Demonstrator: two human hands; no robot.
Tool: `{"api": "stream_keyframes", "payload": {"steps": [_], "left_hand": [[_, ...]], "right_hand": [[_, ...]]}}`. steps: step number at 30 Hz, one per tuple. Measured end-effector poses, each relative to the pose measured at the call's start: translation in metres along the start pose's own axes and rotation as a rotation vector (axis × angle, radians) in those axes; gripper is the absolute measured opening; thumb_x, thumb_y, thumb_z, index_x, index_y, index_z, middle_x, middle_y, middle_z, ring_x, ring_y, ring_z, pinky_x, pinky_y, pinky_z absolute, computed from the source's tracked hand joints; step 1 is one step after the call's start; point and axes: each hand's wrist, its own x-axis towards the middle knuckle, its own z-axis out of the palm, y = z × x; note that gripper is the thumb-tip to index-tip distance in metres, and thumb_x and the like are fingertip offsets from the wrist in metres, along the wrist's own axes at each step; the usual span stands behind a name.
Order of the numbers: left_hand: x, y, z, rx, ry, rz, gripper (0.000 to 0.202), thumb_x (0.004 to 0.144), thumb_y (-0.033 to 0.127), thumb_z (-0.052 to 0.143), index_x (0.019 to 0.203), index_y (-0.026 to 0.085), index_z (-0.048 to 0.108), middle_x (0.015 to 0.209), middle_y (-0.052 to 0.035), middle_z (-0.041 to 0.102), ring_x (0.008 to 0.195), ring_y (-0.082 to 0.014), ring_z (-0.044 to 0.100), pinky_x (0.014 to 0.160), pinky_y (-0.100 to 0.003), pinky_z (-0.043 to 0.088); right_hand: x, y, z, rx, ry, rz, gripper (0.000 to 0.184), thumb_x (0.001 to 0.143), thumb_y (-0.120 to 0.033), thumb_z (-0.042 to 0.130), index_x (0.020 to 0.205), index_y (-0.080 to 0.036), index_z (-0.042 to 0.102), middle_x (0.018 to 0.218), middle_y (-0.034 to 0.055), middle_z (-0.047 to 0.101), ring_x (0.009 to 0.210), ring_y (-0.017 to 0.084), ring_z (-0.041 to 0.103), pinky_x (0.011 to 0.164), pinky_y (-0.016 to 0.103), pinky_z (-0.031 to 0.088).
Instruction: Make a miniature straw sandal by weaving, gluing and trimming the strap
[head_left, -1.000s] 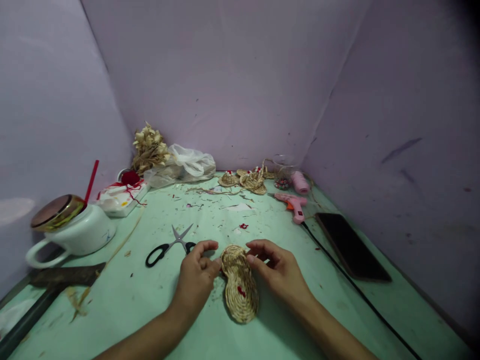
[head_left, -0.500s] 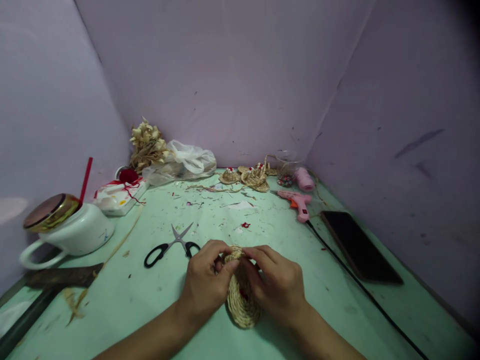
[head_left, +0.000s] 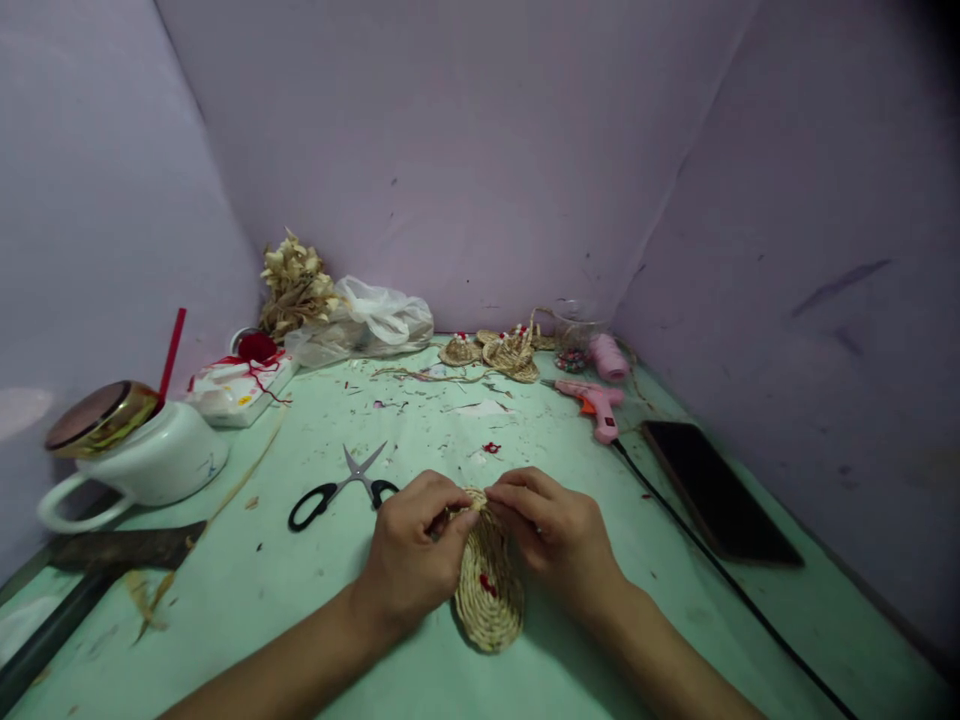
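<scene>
A small woven straw slipper with a red dot on its sole lies on the green table in front of me. My left hand pinches its far end from the left, fingers curled. From the right, my right hand pinches the same end, fingertips meeting the left hand's. Black-handled scissors lie open just left of my left hand.
A white mug with a gold lid stands at far left beside a dark blade. At the back are dried straw, a plastic bag, finished straw slippers, a pink thread spool. A pink glue gun and phone lie right.
Both hands closed in from the slipper's sides onto its far end and now pinch it there. The slipper tilted slightly; its red dot shows again.
</scene>
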Motion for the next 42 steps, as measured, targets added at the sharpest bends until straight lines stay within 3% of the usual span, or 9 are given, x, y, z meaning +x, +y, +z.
{"api": "stream_keyframes", "payload": {"steps": [4, 12, 18, 24, 29, 42], "left_hand": [[-0.001, 0.001, 0.002, 0.008, -0.003, 0.005, 0.009, 0.075, 0.012, 0.055, 0.074, 0.016, 0.063, 0.068, -0.003, 0.06, 0.061, -0.0121, 0.055, 0.055, -0.023, 0.044], [-0.001, 0.002, 0.001, -0.001, -0.008, 0.047, 0.011, 0.077, 0.011, 0.052, 0.075, 0.016, 0.061, 0.069, -0.0034, 0.06, 0.066, -0.0139, 0.056, 0.06, -0.026, 0.046], [0.0, 0.003, -0.004, 0.006, -0.032, -0.003, 0.007, 0.075, 0.013, 0.055, 0.08, 0.016, 0.059, 0.079, -0.0043, 0.058, 0.064, -0.0125, 0.053, 0.056, -0.024, 0.044], [0.0, -0.001, -0.003, -0.015, -0.061, 0.0, 0.007, 0.076, 0.013, 0.054, 0.078, 0.017, 0.06, 0.077, -0.0045, 0.06, 0.071, -0.0146, 0.055, 0.062, -0.026, 0.045], [-0.002, -0.001, -0.003, -0.011, -0.07, -0.002, 0.007, 0.077, 0.013, 0.053, 0.078, 0.017, 0.06, 0.077, -0.0044, 0.06, 0.071, -0.0146, 0.055, 0.063, -0.026, 0.045], [-0.001, -0.001, -0.002, -0.012, -0.076, 0.001, 0.011, 0.076, 0.011, 0.051, 0.079, 0.018, 0.059, 0.077, -0.0043, 0.061, 0.074, -0.0158, 0.057, 0.068, -0.029, 0.047]], "right_hand": [[0.001, -0.004, 0.001, -0.077, 0.025, -0.044, 0.016, 0.077, -0.014, 0.051, 0.083, -0.016, 0.066, 0.078, 0.0057, 0.066, 0.063, 0.014, 0.063, 0.054, 0.022, 0.047], [0.0, -0.007, 0.009, 0.06, 0.058, 0.027, 0.013, 0.077, -0.014, 0.052, 0.081, -0.016, 0.064, 0.076, 0.0052, 0.065, 0.061, 0.012, 0.059, 0.053, 0.022, 0.046], [-0.006, -0.006, -0.004, 0.108, 0.07, 0.073, 0.011, 0.076, -0.018, 0.056, 0.086, -0.017, 0.061, 0.077, 0.0043, 0.065, 0.052, 0.01, 0.056, 0.049, 0.021, 0.046], [-0.005, -0.013, -0.003, -0.105, 0.022, -0.019, 0.018, 0.076, -0.022, 0.058, 0.092, -0.016, 0.064, 0.08, 0.0055, 0.066, 0.057, 0.012, 0.06, 0.049, 0.021, 0.043], [-0.002, -0.021, 0.007, -0.275, 0.103, -0.076, 0.015, 0.077, -0.017, 0.053, 0.079, -0.018, 0.067, 0.072, 0.0039, 0.068, 0.06, 0.013, 0.063, 0.05, 0.02, 0.04], [-0.005, -0.021, 0.008, -0.197, 0.101, -0.002, 0.015, 0.078, -0.017, 0.053, 0.083, -0.018, 0.067, 0.074, 0.0029, 0.067, 0.053, 0.009, 0.057, 0.049, 0.019, 0.042]]}}
